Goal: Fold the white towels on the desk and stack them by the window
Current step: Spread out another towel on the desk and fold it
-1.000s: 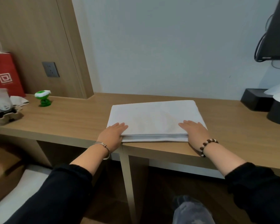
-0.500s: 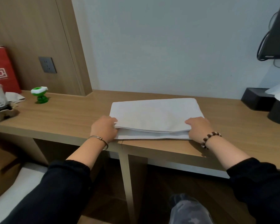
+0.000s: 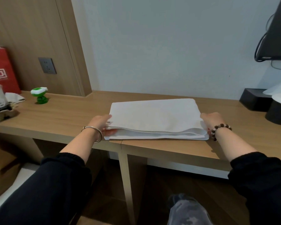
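Fig. Folded white towel [image 3: 154, 116] on the counter [image 3: 63, 116], centre frame.
My left grip [image 3: 102, 125] pinches its left end; my right grip [image 3: 212, 120] seemingly clasps the right end.

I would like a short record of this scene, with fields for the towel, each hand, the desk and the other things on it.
towel: white towel, folded in layers, lying near the desk's front edge
left hand: pinches the towel's left end, thumb on top
right hand: grips the towel's right end
desk: wooden, against the wall
other things: green toy and red paper bag at far left; black box at far right
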Available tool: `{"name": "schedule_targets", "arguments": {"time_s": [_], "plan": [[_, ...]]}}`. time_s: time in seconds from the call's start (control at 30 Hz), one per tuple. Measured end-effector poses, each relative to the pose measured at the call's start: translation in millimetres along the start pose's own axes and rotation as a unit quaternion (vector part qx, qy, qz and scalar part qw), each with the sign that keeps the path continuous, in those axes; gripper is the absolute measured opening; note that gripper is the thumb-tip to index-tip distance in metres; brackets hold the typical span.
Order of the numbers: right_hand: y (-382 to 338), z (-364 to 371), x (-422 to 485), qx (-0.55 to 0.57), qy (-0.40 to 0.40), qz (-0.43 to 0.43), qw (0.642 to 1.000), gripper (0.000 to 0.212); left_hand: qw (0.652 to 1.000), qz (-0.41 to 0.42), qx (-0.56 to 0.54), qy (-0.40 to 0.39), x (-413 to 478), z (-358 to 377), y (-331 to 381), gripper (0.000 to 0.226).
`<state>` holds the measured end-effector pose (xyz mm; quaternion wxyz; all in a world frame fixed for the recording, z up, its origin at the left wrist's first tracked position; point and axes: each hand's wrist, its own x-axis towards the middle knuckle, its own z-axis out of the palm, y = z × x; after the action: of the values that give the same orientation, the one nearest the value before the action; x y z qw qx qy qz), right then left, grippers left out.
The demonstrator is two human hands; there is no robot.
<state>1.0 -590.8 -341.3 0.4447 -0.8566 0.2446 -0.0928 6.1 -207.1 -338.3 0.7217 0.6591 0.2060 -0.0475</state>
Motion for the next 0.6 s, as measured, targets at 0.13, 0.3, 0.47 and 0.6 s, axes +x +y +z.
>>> {"name": "schedule_targets", "arguments": {"time_s": [0.13, 0.3, 0.47, 0.6], "plan": [[7.6, -5.7, 1.5, -0.061, -0.056, -0.023, 0.996, 0.014, 0.996, 0.026, 0.080, -0.003, 1.3, -3.5, -6.3, 0.036], [22.2, 2.7, -3.2, 0.035, 0.021, -0.025, 0.999, 0.035, 0.995, 0.062, 0.060, 0.040, 4.6, -5.1, -14.5, 0.047], [13.6, -3.2, 10.6, 0.117, -0.050, 0.070, 0.989, 0.020, 0.999, -0.042, -0.033, 0.009, 8.5, -10.0, -4.7, 0.019], [-6.0, -7.6, 17.8, 0.254, -0.210, 0.137, 0.934, 0.027, 0.992, -0.105, -0.013, -0.068, 6.7, -4.5, 10.2, 0.019]]}}
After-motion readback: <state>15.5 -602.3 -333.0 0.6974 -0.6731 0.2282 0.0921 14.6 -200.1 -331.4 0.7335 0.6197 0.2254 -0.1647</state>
